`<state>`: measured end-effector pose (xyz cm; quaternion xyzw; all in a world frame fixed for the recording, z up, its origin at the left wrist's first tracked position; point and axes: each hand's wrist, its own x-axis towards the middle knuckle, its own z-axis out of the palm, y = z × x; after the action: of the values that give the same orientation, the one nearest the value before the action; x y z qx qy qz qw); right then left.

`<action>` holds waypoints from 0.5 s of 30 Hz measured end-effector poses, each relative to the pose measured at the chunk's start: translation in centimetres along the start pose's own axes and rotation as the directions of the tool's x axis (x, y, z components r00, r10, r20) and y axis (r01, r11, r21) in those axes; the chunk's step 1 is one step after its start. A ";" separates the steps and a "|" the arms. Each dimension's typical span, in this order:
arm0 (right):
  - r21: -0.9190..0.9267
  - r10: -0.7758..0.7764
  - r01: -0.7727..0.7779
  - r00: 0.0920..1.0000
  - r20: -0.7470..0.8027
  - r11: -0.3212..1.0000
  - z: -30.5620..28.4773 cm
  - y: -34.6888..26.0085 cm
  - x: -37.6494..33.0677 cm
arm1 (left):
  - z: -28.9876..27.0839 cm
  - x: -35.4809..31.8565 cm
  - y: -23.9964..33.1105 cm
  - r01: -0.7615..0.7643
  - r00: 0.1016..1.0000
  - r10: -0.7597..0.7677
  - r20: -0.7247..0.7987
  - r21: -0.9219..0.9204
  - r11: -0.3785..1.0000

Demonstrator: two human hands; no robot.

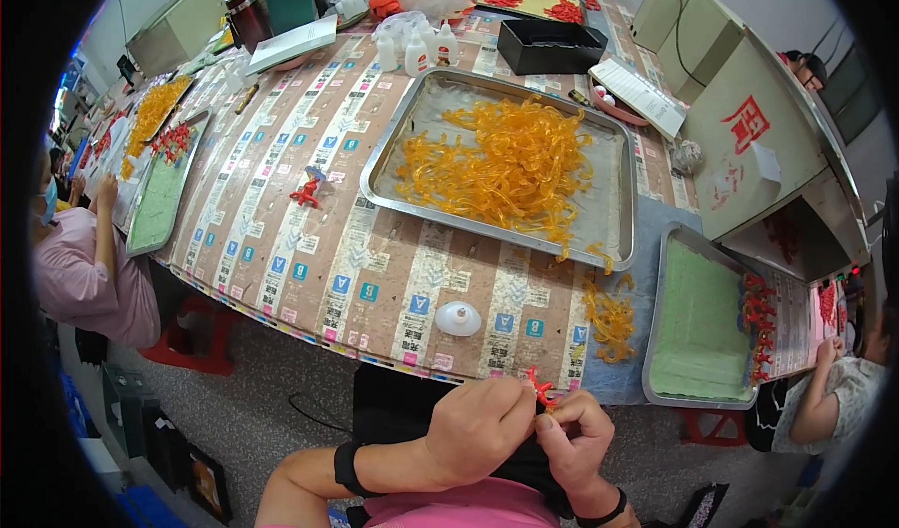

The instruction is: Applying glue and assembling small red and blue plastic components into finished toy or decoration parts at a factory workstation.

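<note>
As both hands meet at the near edge of a long counter (272, 224) covered in patterned sheeting, a small, branching red plastic figure (538, 386) sits between the worker's fingertips. The left hand (479, 425), fingers curled, pinches the piece from one side, while the right hand (577, 439) closes thumb and forefinger on its lower end; the fingers partly hide the exact grip. Just beyond the hands stands a round, white plastic bottle with a pointed tip (458, 319). To the right, near the hands, lies a small pile of translucent orange plastic strands (611, 322), and behind it a rectangular, silver metal tray (386, 156) bears a large tangled heap of the same. Farther right, red plastic figures (758, 317) line one side of a green-lined metal tray (698, 327). At left, a seated co-worker in a pink top (94, 271) faces the counter.
</note>
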<state>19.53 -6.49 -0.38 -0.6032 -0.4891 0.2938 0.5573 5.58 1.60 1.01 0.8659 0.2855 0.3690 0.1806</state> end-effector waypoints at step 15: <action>0.462 0.129 -0.447 0.812 0.570 0.766 -0.7 -0.1 1.2 | -0.8 -1.6 0.2 -0.005 0.994 -0.009 -0.104 -0.136 0.991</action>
<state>20.53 -5.68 0.13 -0.3767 -0.4023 0.6602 0.5103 4.19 0.52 0.83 0.8307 0.2695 0.4324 0.2243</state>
